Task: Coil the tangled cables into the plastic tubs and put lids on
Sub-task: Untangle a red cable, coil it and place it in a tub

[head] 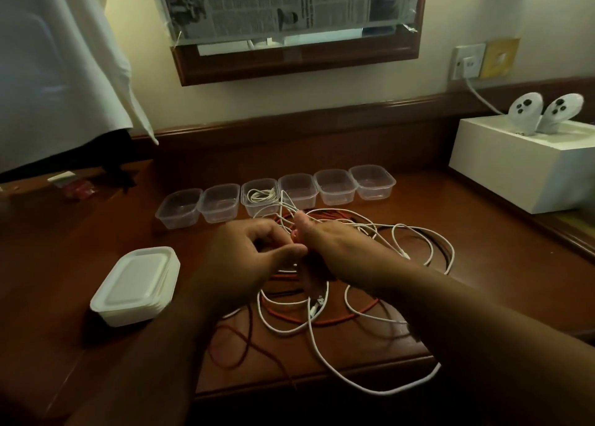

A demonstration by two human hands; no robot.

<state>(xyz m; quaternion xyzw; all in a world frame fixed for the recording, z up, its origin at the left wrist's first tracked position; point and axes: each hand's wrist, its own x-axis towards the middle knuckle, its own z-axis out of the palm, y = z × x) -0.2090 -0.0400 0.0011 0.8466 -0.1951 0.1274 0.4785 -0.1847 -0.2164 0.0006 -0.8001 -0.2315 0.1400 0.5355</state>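
cables: white cables (425, 248) and orange cable (338, 319) tangled on the desk (467, 264), before the tubs
my left hand (248, 251): fingers curled, pinching strands in the tangle
my right hand (325, 242): curled on white strands
tubs: six clear tubs (277, 194) in a row; the third tub (259, 200) holds a coiled white cable
lids: white lid stack (136, 284), left of the tangle

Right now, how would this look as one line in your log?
step: untangling | left hand: pinching white cable | right hand: gripping cables | third tub: coil inside | lids: stacked
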